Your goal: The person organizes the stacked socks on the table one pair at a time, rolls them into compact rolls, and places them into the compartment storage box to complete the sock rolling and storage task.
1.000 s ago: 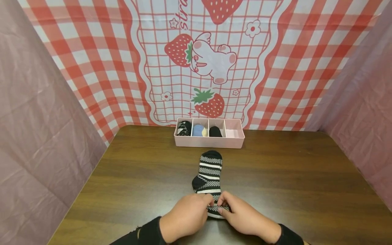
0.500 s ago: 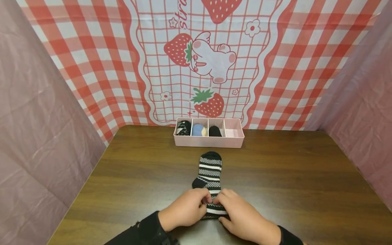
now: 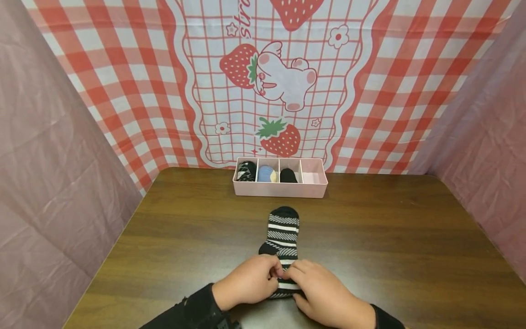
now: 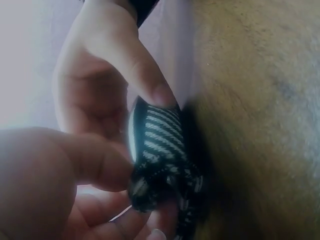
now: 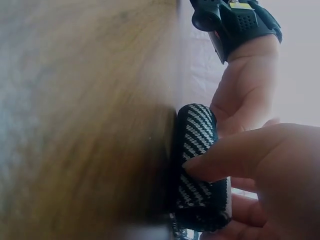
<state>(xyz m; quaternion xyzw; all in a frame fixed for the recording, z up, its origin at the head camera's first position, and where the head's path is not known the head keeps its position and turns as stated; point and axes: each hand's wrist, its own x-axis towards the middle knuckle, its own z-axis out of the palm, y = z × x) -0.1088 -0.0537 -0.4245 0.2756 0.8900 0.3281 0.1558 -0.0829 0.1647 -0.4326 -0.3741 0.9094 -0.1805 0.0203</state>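
A black sock (image 3: 283, 233) with white and grey stripes lies lengthwise on the table, toe pointing away from me and dark heel to the left. Its near end is rolled into a thick bundle (image 4: 162, 132). My left hand (image 3: 250, 279) grips the left part of this bundle with bent fingers. On the right, my right hand (image 3: 326, 290) holds it too, fingers over the top and thumb on the near side. The right thumb (image 5: 205, 167) presses on the roll's diagonal stripes in the right wrist view. The hands partly cover the roll from above.
Behind the sock stands a pink divided box (image 3: 281, 190). From the left it holds a black-and-white patterned roll (image 3: 246, 172), a blue and cream roll (image 3: 267, 174) and a black roll (image 3: 288, 176); the rightmost compartment is bare. A checked strawberry cloth (image 3: 271, 91) hangs behind the table.
The sock's toe has slid slightly toward me. My right hand has gone from a close pinch to a wider hold across the roll, and my left fingers have shifted their grip a little.
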